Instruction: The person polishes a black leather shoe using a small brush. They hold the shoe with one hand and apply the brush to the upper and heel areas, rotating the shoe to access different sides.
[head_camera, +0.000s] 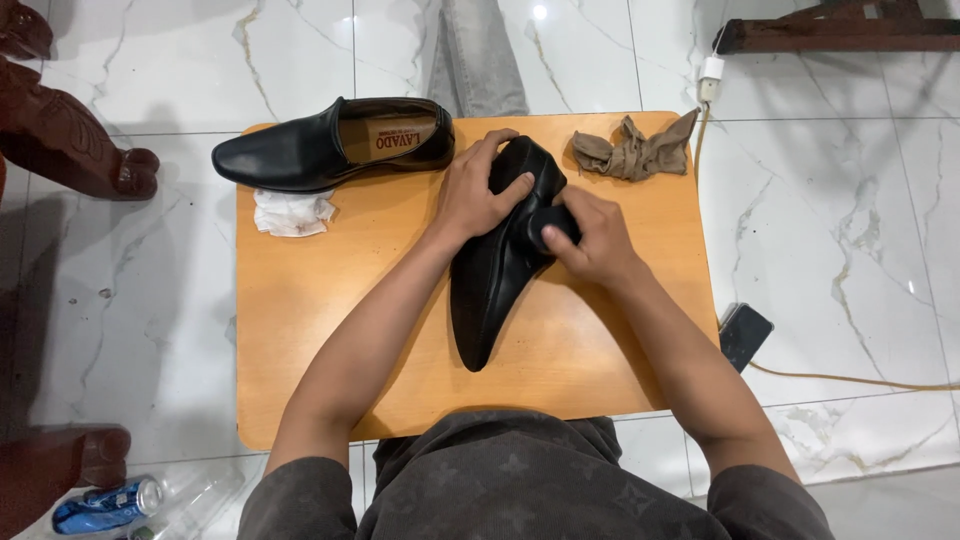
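A black leather shoe lies on its side in the middle of a small orange table, toe pointing toward me. My left hand grips its heel end from above. My right hand presses a small round black object, likely a polish sponge or applicator, against the shoe's side. A second black shoe stands upright at the table's far left corner, its tan insole showing.
A crumpled white tissue lies by the second shoe. A brown rag sits at the far right corner. A phone with a cable rests on the marble floor at right; a can and a clear plastic bottle lie lower left. Dark wooden furniture feet stand left.
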